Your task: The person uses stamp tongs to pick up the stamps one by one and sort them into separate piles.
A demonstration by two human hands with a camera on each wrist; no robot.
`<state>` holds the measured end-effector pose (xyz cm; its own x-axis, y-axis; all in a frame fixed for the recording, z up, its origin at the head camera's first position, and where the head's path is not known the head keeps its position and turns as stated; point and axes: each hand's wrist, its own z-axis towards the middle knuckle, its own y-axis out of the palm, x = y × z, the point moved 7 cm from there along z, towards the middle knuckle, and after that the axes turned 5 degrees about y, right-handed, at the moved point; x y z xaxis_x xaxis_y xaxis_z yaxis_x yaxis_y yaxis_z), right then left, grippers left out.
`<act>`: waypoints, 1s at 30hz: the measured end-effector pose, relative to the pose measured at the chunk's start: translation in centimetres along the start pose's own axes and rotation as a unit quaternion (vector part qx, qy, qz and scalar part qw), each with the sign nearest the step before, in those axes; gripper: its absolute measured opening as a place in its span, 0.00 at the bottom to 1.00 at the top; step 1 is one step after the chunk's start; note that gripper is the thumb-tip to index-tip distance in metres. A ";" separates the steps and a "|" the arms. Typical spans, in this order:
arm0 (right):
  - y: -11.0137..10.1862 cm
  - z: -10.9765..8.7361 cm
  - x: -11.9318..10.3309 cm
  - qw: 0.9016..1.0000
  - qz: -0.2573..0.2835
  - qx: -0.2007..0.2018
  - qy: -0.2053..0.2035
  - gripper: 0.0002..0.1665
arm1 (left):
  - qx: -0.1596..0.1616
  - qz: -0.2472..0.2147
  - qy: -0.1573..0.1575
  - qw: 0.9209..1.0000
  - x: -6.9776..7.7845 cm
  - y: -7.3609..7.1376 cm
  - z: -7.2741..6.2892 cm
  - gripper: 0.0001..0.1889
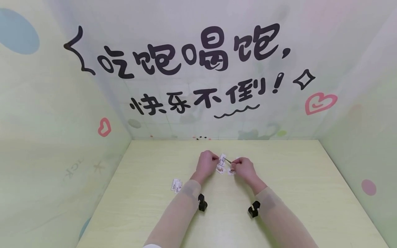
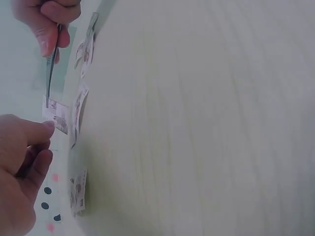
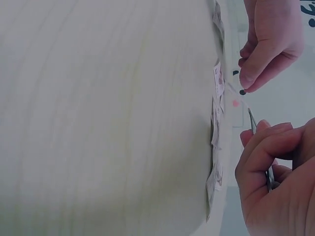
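My left hand (image 1: 206, 164) pinches one end of a small printed paper card (image 2: 59, 115) between finger and thumb. Metal tweezers (image 2: 50, 73) are gripped in my right hand (image 1: 245, 168), and their tips meet the card's other end. In the left wrist view the card is raised and tilted. Just below the hands, a printed paper piece (image 1: 220, 169) and a second printed piece (image 1: 231, 171) lie on the table. Another white piece (image 1: 238, 159) lies partly hidden behind my right hand.
Several overlapping printed papers (image 1: 176, 185) lie on the pale wooden table (image 1: 149, 206), left of my left forearm. Black wrist cameras (image 1: 202, 203) sit at both wrists. A lettered back wall (image 1: 173, 124) and side walls enclose the table.
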<state>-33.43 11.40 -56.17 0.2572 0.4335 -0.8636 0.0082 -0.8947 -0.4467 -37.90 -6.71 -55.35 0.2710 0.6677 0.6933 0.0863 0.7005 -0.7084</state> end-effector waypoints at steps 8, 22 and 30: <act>-0.4 -0.1 0.0 0.998 0.022 -0.058 -0.015 0.09 | 0.015 0.025 0.046 0.998 0.5 -1.7 -0.3 0.07; 0.8 -2.6 2.3 0.967 -0.049 -0.246 -0.035 0.04 | -0.147 0.077 0.167 0.972 0.8 -0.4 -6.1 0.05; 1.0 -3.5 2.2 0.966 -0.074 -0.242 -0.049 0.03 | -0.164 0.052 0.159 0.972 0.8 1.1 -7.6 0.05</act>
<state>-29.44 11.09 -57.68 0.1254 0.5476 -0.8273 0.4949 -0.7572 -0.4262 -30.34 -7.33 -56.62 0.5725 0.5833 0.5763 0.3299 0.4796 -0.8131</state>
